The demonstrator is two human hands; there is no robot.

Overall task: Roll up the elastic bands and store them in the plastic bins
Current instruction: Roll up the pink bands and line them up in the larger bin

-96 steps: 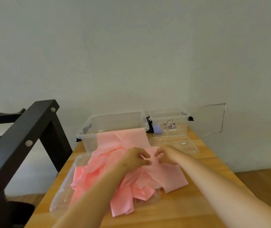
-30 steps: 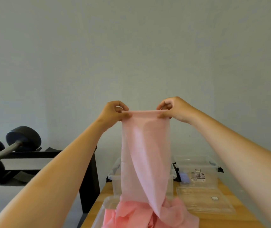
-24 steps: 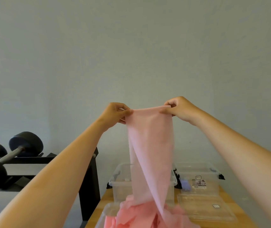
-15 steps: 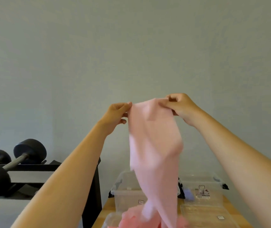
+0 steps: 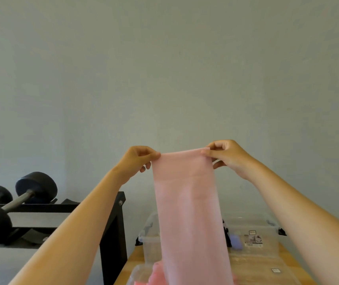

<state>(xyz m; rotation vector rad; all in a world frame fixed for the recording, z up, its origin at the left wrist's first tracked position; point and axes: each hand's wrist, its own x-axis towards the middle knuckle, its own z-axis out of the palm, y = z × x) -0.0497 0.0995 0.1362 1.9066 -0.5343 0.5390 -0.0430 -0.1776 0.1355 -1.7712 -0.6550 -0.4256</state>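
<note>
The twist has shaken out: the pink elastic band (image 5: 189,202) now hangs flat, its top corners pinched by the left hand (image 5: 137,159) and right hand (image 5: 226,155), its tail dropping toward 6 o'clock. It looks ready for rolling. Below, clear plastic bins (image 5: 149,237) sit on the wooden table (image 5: 135,262), and dumbbells (image 5: 10,204) rest on a black rack (image 5: 113,233) at 8 o'clock.

Two hands hold a wide pink elastic band (image 5: 187,202) up before a grey wall.
The left hand (image 5: 136,159) and right hand (image 5: 227,154) each pinch a top corner; the band hangs flat over clear plastic bins (image 5: 253,239) on a wooden desk (image 5: 135,258). Black dumbbells (image 5: 16,200) rest at left.
</note>
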